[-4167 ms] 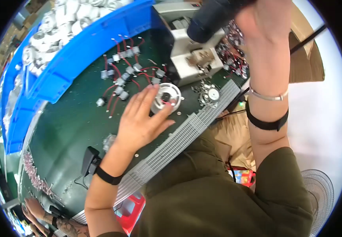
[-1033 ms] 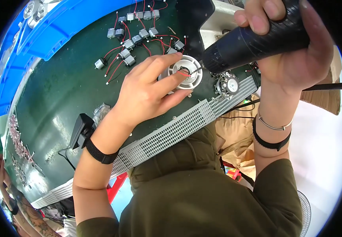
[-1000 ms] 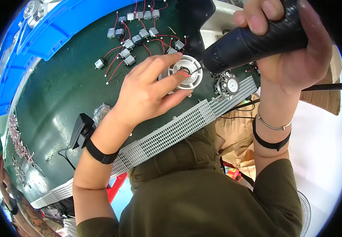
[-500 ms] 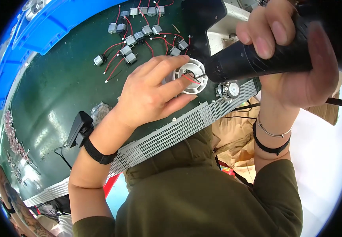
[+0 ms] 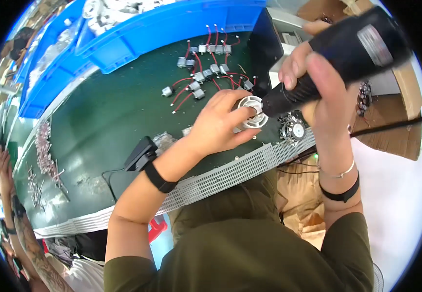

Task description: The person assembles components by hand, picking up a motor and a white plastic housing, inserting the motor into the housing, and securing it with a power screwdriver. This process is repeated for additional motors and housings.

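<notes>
Housing, round and white, lies on the green table at the fingertips of the left hand, which grips it with the thumb on the near side and a finger over its open face. Right hand wraps a black driver, its nose at the housing's right edge; whether the bit touches a screw I cannot tell. Motors with red wires lie beyond the left hand, apart from the housing.
</notes>
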Tool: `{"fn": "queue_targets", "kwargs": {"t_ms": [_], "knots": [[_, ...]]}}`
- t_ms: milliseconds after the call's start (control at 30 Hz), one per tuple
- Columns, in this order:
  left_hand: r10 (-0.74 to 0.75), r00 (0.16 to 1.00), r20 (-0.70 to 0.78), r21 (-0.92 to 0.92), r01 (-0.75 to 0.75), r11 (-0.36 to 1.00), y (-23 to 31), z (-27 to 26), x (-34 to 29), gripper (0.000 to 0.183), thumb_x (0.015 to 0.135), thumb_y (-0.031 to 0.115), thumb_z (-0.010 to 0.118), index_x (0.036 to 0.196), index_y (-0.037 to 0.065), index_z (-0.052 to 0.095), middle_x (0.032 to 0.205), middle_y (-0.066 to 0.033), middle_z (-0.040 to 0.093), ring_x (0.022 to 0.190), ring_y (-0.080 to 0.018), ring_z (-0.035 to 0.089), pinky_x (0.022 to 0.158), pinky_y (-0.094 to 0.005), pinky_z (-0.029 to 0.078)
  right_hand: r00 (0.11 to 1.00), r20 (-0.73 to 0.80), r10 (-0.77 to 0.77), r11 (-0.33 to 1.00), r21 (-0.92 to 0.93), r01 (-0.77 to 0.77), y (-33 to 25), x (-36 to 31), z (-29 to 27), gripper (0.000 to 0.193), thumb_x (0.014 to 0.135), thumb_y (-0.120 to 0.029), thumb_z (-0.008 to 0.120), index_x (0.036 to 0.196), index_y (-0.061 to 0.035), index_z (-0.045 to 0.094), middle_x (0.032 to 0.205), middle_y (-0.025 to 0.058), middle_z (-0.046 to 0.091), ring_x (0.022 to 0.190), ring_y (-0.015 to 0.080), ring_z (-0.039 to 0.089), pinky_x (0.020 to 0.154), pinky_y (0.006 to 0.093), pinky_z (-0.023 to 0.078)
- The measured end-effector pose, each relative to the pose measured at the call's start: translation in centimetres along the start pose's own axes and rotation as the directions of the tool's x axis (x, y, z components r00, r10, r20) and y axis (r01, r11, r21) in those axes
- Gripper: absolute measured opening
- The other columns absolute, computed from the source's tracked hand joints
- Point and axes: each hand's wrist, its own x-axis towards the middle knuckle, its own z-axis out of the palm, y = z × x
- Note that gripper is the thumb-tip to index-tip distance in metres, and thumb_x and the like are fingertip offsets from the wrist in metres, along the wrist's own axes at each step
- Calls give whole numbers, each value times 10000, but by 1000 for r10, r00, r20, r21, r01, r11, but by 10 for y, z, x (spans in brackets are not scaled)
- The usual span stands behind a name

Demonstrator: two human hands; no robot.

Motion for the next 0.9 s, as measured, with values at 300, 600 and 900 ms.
{"fn": "queue_targets", "kwargs": {"t_ms": [300, 600, 900], "knots": [[-500, 816, -288, 426, 577, 696, -43, -188, -47, 349, 710, 129, 737, 1026, 68, 602, 947, -137, 635, 851, -276, 628, 750, -336, 493, 947, -320, -29, 993, -115, -9, -24, 31, 4, 263, 811, -95, 650, 1001, 29, 518, 738, 64, 563, 569, 129, 545, 532, 221, 459], [-221, 973, -70, 660, 212, 721, -31, -124, -8, 233, 775, 204, 652, 953, 55, 648, 944, -130, 636, 899, -307, 587, 778, -406, 472, 889, 100, -446, 502, 851, 156, 112, 76, -98, 273, 808, -70, 676, 1019, 9, 522, 771, 49, 579, 632, 112, 561, 588, 216, 468], [-481, 817, -318, 234, 559, 795, -44, -106, -8, 257, 726, 135, 723, 899, 17, 573, 814, -128, 577, 713, -272, 588, 646, -343, 484, 986, -160, -50, 872, -488, -35, 49, -34, 27, 333, 851, -77, 620, 1139, 22, 486, 955, 73, 572, 743, 104, 577, 656, 240, 487]]}}
